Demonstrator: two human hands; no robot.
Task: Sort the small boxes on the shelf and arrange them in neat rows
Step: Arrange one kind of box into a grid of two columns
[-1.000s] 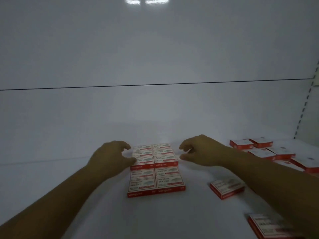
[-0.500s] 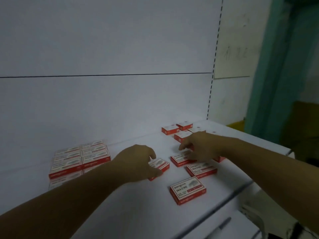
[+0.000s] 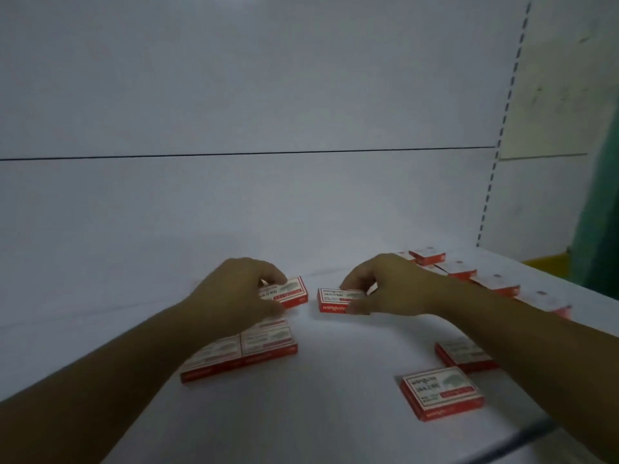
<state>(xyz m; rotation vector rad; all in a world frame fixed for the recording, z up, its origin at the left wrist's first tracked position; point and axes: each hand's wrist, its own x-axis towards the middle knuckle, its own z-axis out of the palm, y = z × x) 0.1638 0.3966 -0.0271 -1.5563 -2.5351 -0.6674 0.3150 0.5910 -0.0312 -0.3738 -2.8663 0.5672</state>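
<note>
Small red-and-white boxes lie on a white shelf (image 3: 318,413). My left hand (image 3: 234,296) grips one box (image 3: 291,293) at the far end of the arranged block (image 3: 244,349), whose rear rows my forearm hides. My right hand (image 3: 388,286) pinches a second box (image 3: 335,299) just right of the first, with a small gap between the two. A loose box (image 3: 442,393) lies near the front at right. Another loose box (image 3: 465,356) is half hidden under my right forearm.
Several more boxes (image 3: 459,269) lie scattered at the back right, near the perforated shelf upright (image 3: 492,182). The shelf's front edge (image 3: 502,440) runs diagonally at lower right. A white back panel rises behind the boxes. Teal wall shows at far right.
The view has swung back left. Each hand has brought a loose box from the right-hand scatter over to the arranged block, and the two boxes now sit side by side.
</note>
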